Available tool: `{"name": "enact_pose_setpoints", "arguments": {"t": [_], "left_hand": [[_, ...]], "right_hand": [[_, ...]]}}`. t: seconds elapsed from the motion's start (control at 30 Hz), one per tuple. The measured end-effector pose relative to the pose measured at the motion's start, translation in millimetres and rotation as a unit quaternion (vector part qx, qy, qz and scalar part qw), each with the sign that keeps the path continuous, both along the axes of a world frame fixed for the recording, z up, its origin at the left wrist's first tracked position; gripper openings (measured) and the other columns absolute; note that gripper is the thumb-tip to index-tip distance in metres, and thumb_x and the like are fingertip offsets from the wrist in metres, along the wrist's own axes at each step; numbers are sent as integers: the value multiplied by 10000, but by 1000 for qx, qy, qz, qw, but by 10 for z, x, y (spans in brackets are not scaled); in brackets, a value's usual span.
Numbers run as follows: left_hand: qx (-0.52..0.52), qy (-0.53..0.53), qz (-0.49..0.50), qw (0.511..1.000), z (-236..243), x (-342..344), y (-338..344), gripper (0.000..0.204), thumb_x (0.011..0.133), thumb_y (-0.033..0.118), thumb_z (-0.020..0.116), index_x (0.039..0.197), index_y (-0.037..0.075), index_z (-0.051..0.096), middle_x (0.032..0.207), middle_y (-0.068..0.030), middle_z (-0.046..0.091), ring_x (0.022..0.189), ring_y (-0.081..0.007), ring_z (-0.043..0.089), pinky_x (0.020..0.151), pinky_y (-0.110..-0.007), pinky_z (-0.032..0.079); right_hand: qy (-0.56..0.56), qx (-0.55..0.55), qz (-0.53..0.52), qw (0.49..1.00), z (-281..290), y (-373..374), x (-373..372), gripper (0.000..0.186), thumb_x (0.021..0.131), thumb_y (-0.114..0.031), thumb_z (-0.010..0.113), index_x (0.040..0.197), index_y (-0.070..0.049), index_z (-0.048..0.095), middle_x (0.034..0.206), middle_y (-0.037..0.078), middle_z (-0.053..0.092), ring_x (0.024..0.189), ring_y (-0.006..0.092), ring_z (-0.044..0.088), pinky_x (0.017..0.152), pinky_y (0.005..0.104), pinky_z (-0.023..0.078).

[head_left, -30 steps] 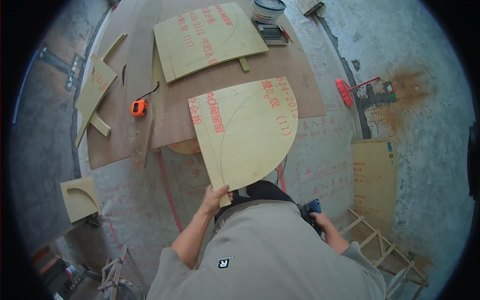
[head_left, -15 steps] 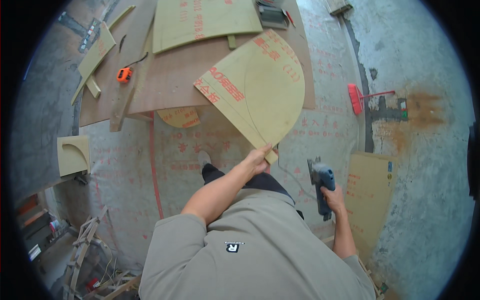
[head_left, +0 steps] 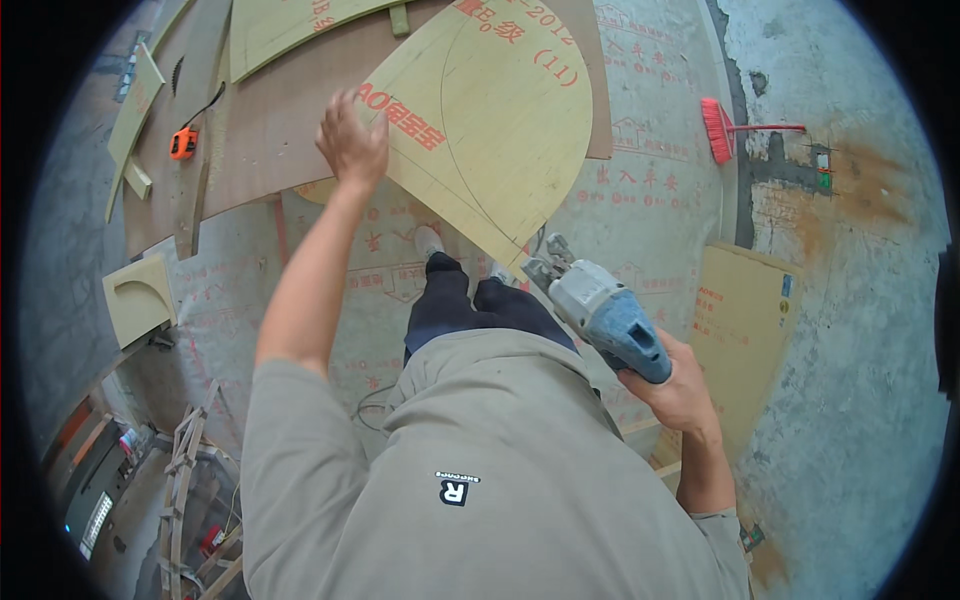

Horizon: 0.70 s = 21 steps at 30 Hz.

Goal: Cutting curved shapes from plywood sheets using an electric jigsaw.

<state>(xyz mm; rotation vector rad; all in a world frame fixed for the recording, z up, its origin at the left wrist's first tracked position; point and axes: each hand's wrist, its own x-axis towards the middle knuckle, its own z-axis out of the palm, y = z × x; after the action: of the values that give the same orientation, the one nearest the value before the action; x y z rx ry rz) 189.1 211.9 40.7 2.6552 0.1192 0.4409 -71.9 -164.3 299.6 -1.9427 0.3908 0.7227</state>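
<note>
A fan-shaped wooden board (head_left: pixel 515 120), with a curved pencil line and red print, lies on the brown work table (head_left: pixel 270 140) with its pointed corner jutting toward me. My left hand (head_left: pixel 353 140) is at the board's left edge, fingers extended and thumb apart; whether it touches the board I cannot tell. In my right hand (head_left: pixel 677 388) is a blue and grey jigsaw (head_left: pixel 610 315), gripped by its rear handle. The saw's front end is beside the board's pointed corner; its blade cannot be made out.
An orange tape measure (head_left: pixel 183 143) and wooden strips (head_left: pixel 135 130) lie on the table's left, near another large board (head_left: pixel 290 35). A red broom (head_left: pixel 716 130) and a board (head_left: pixel 735 350) are on the right. A cut board (head_left: pixel 140 300) and timber frame (head_left: pixel 180 480) stand left.
My left hand has let go of the board's near corner and moved up and left along its edge. My right hand has brought the jigsaw up and inward to that corner.
</note>
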Motion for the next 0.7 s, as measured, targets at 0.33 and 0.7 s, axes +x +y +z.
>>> {"name": "enact_pose_setpoints", "arguments": {"t": [0.33,0.7], "left_hand": [[92,120,-4,988,-468,524,-78,796,1004,674,402,1624,187,290,1706,-69,240,1584,-281,175,1225,-681,74],[97,84,5,992,-593,568,-18,632,1056,521,398,1609,226,323,1692,-43,283,1574,-280,216,1214,-695,104]], "right_hand": [[47,-87,86,991,113,264,486,266,779,-122,778,988,-21,646,771,159,672,695,329,660,695,390,519],[103,-113,149,977,-209,471,777,286,780,-162,778,993,-21,650,797,214,669,727,402,662,689,423,515]]}}
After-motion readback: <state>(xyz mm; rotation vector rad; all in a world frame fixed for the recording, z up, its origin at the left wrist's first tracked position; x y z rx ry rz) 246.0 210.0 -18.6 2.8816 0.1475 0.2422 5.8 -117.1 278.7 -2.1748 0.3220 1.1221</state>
